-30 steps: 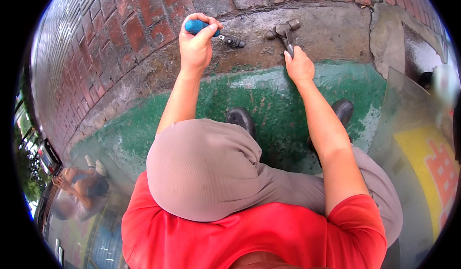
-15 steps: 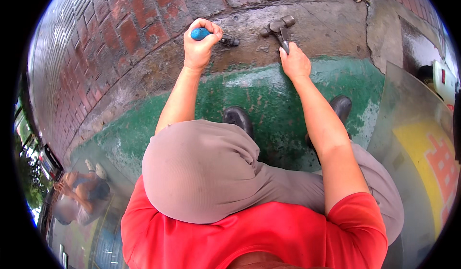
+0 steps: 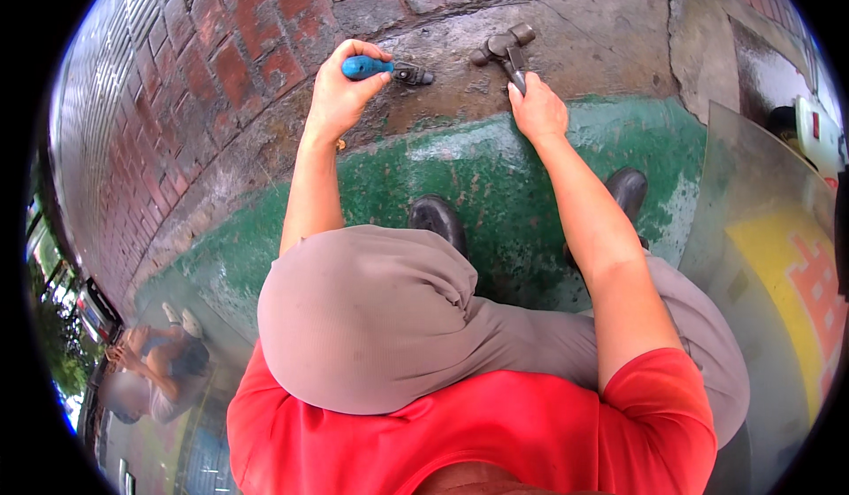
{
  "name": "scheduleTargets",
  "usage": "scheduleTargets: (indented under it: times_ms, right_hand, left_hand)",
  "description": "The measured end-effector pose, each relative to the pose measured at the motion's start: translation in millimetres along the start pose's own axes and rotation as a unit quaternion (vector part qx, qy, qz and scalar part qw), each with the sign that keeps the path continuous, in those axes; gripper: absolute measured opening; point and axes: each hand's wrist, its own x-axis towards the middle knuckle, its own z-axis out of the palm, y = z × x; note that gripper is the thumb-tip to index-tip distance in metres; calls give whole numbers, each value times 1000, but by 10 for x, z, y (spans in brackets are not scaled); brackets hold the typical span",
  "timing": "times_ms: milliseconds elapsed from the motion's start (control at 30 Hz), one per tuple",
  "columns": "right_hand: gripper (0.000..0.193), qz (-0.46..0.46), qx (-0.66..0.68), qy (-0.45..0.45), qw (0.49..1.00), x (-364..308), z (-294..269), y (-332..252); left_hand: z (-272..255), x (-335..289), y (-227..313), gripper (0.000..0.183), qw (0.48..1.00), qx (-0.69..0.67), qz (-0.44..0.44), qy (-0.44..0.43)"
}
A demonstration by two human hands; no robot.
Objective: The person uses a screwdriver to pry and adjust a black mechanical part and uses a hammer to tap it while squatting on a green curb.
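Observation:
In my left hand (image 3: 336, 95) is a short tool with a rounded blue handle (image 3: 364, 68). Fingers and thumb close lightly round the handle, leaving much of it showing. A dark, jointed metal part (image 3: 412, 74) sticks out to the right, low over the wet concrete; its exact kind I cannot tell, nor whether it touches the ground. My right hand (image 3: 539, 110) grips a hammer (image 3: 507, 47) by its dark handle. The hammer's metal head lies farther out, right of the blue-handled tool and apart from it.
Red paving bricks (image 3: 292, 18) border the stained concrete strip (image 3: 601, 44). Green-painted ground (image 3: 504, 159) lies under my dark shoes (image 3: 437, 221). A translucent panel (image 3: 752, 203) stands at the right. Another person (image 3: 159, 362) sits or crouches at the lower left.
My left hand has shifted left and its hold on the blue handle looks looser, showing more of it. The hammer and my right hand appear slightly higher and farther left.

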Motion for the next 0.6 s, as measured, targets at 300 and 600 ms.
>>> scheduleTargets:
  times_ms: [300,600]
  right_hand:
    - [34,-3,-1,1,1000,-4,-3,-1]
    - [34,-3,-2,-1,1000,16,30,22]
  left_hand:
    - [81,-33,8,22,999,-32,3,27]
    - [117,-34,-15,20,999,-20,9,42]
